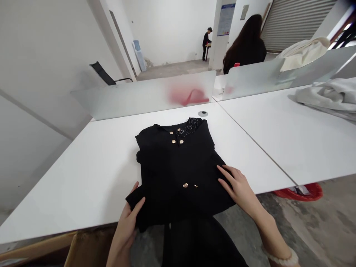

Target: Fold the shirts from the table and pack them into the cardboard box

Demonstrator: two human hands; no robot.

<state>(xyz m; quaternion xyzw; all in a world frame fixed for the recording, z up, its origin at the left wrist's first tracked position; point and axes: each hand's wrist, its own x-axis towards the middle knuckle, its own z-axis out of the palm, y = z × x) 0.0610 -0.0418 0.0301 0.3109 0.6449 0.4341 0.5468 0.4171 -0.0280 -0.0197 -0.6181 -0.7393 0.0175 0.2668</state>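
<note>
A black garment (175, 163) with gold buttons and dark rosette trim along one side of its neckline lies spread on the white table (89, 163). Its lower edge reaches the table's front edge. My left hand (127, 218) pinches the garment's lower left corner, thumb on top and fingers beneath. On the opposite side, my right hand (236, 185) rests with fingers spread on the garment's right edge, near the hem. Two gold buttons sit low on the front, between my hands.
Frosted dividers (133, 100) line the table's back edge. Pale cloth (330, 94) lies at right, and another cream cloth (303, 52) hangs over the divider. A red-lined bin (314, 193) stands below the right edge, a cardboard box (89, 244) at lower left. Two people are beyond.
</note>
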